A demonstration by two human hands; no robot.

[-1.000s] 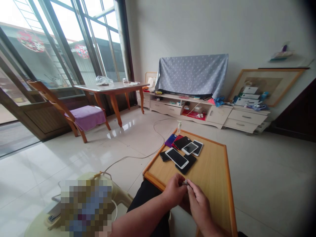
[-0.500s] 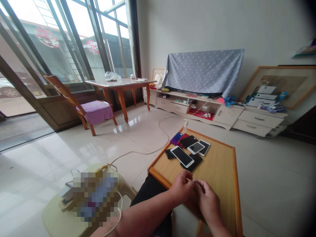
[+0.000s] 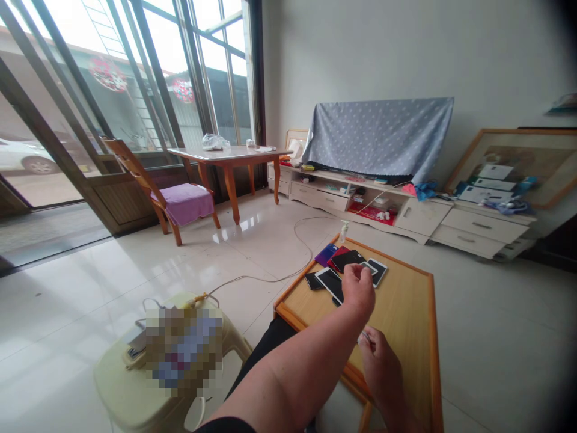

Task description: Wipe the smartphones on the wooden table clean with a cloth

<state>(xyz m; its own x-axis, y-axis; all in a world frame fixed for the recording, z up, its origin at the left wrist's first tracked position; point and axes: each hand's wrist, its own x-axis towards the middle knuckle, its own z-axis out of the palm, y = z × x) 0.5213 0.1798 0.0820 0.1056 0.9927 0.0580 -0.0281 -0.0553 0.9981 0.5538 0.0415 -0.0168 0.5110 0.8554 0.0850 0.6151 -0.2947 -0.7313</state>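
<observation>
Silvery metal, a thin sliver [image 3: 364, 337] pinched in the right hand [image 3: 379, 370] points toward the clenched left hand [image 3: 359, 290], which hangs above black rectangular smartphones [image 3: 329, 282] on the light wooden tabletop [image 3: 401, 313].

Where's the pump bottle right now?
In the head view, the pump bottle stands at the far corner of the wooden board, just behind the purple phone.

A black sleeve [image 3: 223, 426] ends high on the bare left arm [image 3: 288, 373], and the right hand [image 3: 381, 376] is bare too. Black trousers [image 3: 264, 343] cover the leg below.
</observation>
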